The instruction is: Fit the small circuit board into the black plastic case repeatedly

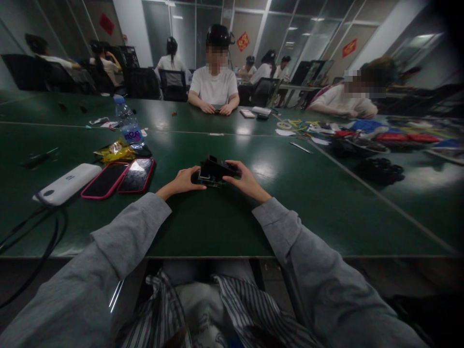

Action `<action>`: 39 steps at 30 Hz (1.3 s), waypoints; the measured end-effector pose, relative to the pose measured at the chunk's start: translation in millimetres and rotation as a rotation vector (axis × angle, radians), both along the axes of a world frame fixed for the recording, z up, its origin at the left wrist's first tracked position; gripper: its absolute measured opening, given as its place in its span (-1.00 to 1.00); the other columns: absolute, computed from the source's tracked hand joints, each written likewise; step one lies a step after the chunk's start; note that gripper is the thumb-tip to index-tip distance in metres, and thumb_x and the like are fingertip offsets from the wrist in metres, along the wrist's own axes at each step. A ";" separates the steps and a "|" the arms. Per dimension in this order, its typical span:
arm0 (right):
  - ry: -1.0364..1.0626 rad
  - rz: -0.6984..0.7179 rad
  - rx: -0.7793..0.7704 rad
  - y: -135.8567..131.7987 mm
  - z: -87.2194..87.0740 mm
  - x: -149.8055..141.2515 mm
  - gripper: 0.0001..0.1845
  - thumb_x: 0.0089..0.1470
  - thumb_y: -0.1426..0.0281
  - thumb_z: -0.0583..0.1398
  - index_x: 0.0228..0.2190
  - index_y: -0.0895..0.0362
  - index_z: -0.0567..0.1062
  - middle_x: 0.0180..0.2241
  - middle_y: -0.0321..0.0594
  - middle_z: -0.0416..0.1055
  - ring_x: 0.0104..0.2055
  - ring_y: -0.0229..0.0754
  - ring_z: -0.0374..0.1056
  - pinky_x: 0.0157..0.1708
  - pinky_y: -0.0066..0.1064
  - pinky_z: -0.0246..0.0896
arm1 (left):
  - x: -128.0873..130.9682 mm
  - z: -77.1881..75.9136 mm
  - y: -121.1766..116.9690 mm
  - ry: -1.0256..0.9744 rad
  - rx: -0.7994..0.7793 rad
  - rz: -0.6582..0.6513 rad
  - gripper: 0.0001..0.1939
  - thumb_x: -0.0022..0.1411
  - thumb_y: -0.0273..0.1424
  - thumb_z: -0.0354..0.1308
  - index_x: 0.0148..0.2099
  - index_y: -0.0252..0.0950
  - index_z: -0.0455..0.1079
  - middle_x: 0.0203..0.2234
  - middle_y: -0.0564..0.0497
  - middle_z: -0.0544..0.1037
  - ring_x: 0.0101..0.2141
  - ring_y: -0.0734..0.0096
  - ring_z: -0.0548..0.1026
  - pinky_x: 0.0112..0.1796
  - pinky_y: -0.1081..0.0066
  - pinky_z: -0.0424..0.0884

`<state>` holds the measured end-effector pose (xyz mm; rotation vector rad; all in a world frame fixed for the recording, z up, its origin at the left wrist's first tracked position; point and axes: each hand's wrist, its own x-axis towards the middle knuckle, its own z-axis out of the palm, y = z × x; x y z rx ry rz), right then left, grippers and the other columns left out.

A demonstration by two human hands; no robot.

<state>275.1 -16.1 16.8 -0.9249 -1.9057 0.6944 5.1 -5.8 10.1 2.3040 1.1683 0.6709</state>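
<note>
A small black plastic housing is held just above the green table, tilted up over a circuit board with metal connectors at its edge. My left hand grips the left side of the board, thumb toward me and fingers behind. My right hand is closed on the right end of the black housing, with the thumb on its near face. Whether the housing and the board are joined at the back cannot be seen.
On the green table, a white power bank with black cables lies left of two red-edged phones. Behind them are a yellow wrapper and a water bottle. Tangled cables lie right; a person sits opposite.
</note>
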 end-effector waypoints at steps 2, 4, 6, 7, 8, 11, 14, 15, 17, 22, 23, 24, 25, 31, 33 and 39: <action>0.037 -0.096 0.026 10.2 5.5 14.1 -0.38 -0.03 0.15 0.32 0.04 0.04 0.32 0.02 -0.08 0.38 0.03 -0.01 0.36 -0.01 -0.11 0.34 | -0.6 1.8 -1.4 -0.007 0.008 -0.018 -0.27 0.05 -0.06 0.28 0.22 -0.15 0.21 0.10 -0.11 0.43 0.10 0.02 0.40 0.14 -0.02 0.17; 0.028 -0.294 0.092 22.7 8.0 36.8 -0.37 -0.04 0.14 0.31 0.05 0.05 0.31 -0.02 -0.07 0.39 -0.01 0.00 0.37 -0.03 -0.09 0.34 | -1.4 3.5 -2.8 -0.013 0.010 -0.027 -0.29 0.06 -0.07 0.28 0.22 -0.11 0.20 0.10 -0.08 0.43 0.10 0.04 0.40 0.14 -0.02 0.18; -0.038 -0.538 0.171 34.5 5.6 65.4 -0.37 -0.05 0.18 0.30 0.04 0.11 0.31 -0.01 -0.02 0.38 -0.02 0.02 0.35 -0.03 -0.06 0.31 | -2.2 4.1 -3.3 -0.021 0.008 -0.037 -0.29 0.06 -0.08 0.29 0.23 -0.10 0.21 0.10 -0.08 0.43 0.10 0.03 0.40 0.13 -0.03 0.18; -0.079 -0.655 0.192 39.3 2.7 80.3 -0.37 -0.05 0.21 0.29 0.04 0.14 0.31 -0.01 0.01 0.37 -0.01 0.04 0.33 -0.02 -0.04 0.29 | -2.7 3.9 -3.0 -0.025 0.007 -0.041 -0.29 0.05 -0.08 0.29 0.22 -0.11 0.21 0.11 -0.09 0.43 0.10 0.02 0.39 0.13 -0.04 0.18; -0.121 -0.755 0.199 43.1 -1.0 94.5 -0.38 -0.06 0.24 0.29 0.03 0.17 0.31 -0.02 0.03 0.37 -0.01 0.05 0.32 -0.02 -0.02 0.27 | -3.1 3.4 -2.6 -0.034 0.006 -0.042 -0.29 0.05 -0.09 0.30 0.22 -0.12 0.21 0.10 -0.09 0.43 0.10 0.02 0.39 0.13 -0.04 0.18; -0.234 -0.966 0.166 49.1 -13.4 127.0 -0.42 -0.10 0.30 0.28 -0.03 0.21 0.33 -0.05 0.05 0.37 0.00 0.09 0.29 0.04 0.01 0.17 | -3.9 1.4 -1.1 -0.063 0.001 -0.052 -0.30 0.05 -0.12 0.30 0.22 -0.11 0.21 0.10 -0.09 0.43 0.10 0.04 0.40 0.13 -0.03 0.19; -0.274 -1.073 0.092 50.4 -23.3 139.7 -0.41 -0.16 0.32 0.30 -0.06 0.22 0.33 -0.07 0.06 0.35 0.00 0.11 0.25 0.05 0.02 0.13 | -4.1 0.6 -0.8 -0.058 -0.005 -0.053 -0.31 0.06 -0.12 0.29 0.22 -0.11 0.22 0.11 -0.09 0.43 0.10 0.04 0.39 0.13 -0.05 0.17; -0.290 -1.078 0.071 50.4 -25.7 140.3 -0.41 -0.16 0.32 0.30 -0.06 0.22 0.33 -0.07 0.06 0.34 0.01 0.12 0.24 0.06 0.02 0.12 | -4.0 0.8 -1.0 -0.053 -0.007 -0.049 -0.31 0.06 -0.12 0.29 0.22 -0.11 0.22 0.10 -0.09 0.43 0.10 0.03 0.39 0.13 -0.06 0.17; -0.340 -1.056 0.036 49.8 -29.5 138.4 -0.42 -0.14 0.32 0.29 -0.05 0.21 0.31 -0.05 0.08 0.32 0.04 0.14 0.22 0.06 0.03 0.10 | -3.9 1.6 -1.6 -0.046 -0.010 -0.040 -0.31 0.06 -0.12 0.29 0.22 -0.12 0.22 0.10 -0.09 0.44 0.09 0.03 0.40 0.13 -0.07 0.17; -0.422 -1.063 -0.006 48.2 -32.2 132.5 -0.28 -0.13 0.32 0.31 0.05 0.27 0.23 0.05 0.23 0.21 0.12 0.24 0.14 0.07 0.07 0.06 | -3.3 3.5 -2.9 -0.048 -0.006 -0.051 -0.29 0.06 -0.10 0.29 0.22 -0.13 0.22 0.10 -0.10 0.43 0.09 0.04 0.41 0.12 -0.03 0.20; -0.421 -1.076 0.000 48.3 -31.9 132.6 -0.24 -0.13 0.30 0.31 0.07 0.27 0.22 0.07 0.25 0.20 0.13 0.26 0.13 0.06 0.08 0.06 | -3.2 3.6 -2.9 -0.049 -0.004 -0.051 -0.29 0.06 -0.11 0.30 0.22 -0.14 0.22 0.10 -0.10 0.43 0.09 0.04 0.40 0.11 -0.02 0.21; -0.419 -1.084 0.007 48.5 -31.6 133.1 -0.23 -0.13 0.29 0.32 0.08 0.27 0.22 0.08 0.26 0.20 0.13 0.26 0.12 0.06 0.08 0.06 | -3.2 3.6 -2.9 -0.048 -0.003 -0.048 -0.29 0.06 -0.11 0.30 0.22 -0.14 0.22 0.10 -0.10 0.43 0.09 0.04 0.40 0.11 -0.02 0.21; -0.419 -1.086 0.012 48.8 -31.3 133.8 -0.22 -0.13 0.28 0.32 0.09 0.28 0.22 0.07 0.26 0.21 0.12 0.26 0.13 0.06 0.07 0.06 | -3.1 3.6 -2.9 -0.045 -0.005 -0.046 -0.30 0.06 -0.11 0.30 0.22 -0.14 0.22 0.10 -0.10 0.43 0.09 0.04 0.40 0.12 -0.02 0.21; -0.415 -1.036 -0.011 49.8 -31.2 138.0 -0.37 -0.08 0.28 0.29 0.02 0.27 0.32 -0.01 0.16 0.35 0.04 0.15 0.24 0.04 -0.04 0.13 | -3.2 3.6 -2.8 -0.046 -0.015 -0.047 -0.30 0.06 -0.10 0.29 0.22 -0.11 0.22 0.11 -0.09 0.43 0.10 0.04 0.40 0.12 -0.04 0.20; -0.411 -1.031 -0.009 50.0 -30.4 138.4 -0.40 -0.08 0.28 0.28 -0.01 0.26 0.34 -0.03 0.15 0.37 0.02 0.14 0.26 0.04 -0.03 0.14 | -3.1 3.3 -2.7 -0.055 -0.017 -0.051 -0.30 0.06 -0.11 0.30 0.22 -0.12 0.22 0.10 -0.09 0.44 0.09 0.05 0.42 0.11 -0.02 0.22; -0.227 -0.880 0.016 48.3 -17.5 109.7 -0.42 -0.07 0.27 0.28 -0.03 0.27 0.36 -0.05 0.13 0.41 -0.01 0.11 0.34 0.02 -0.03 0.22 | -3.8 3.2 -2.9 -0.068 -0.014 -0.058 -0.31 0.06 -0.13 0.30 0.22 -0.11 0.21 0.10 -0.10 0.44 0.09 0.05 0.42 0.10 -0.03 0.23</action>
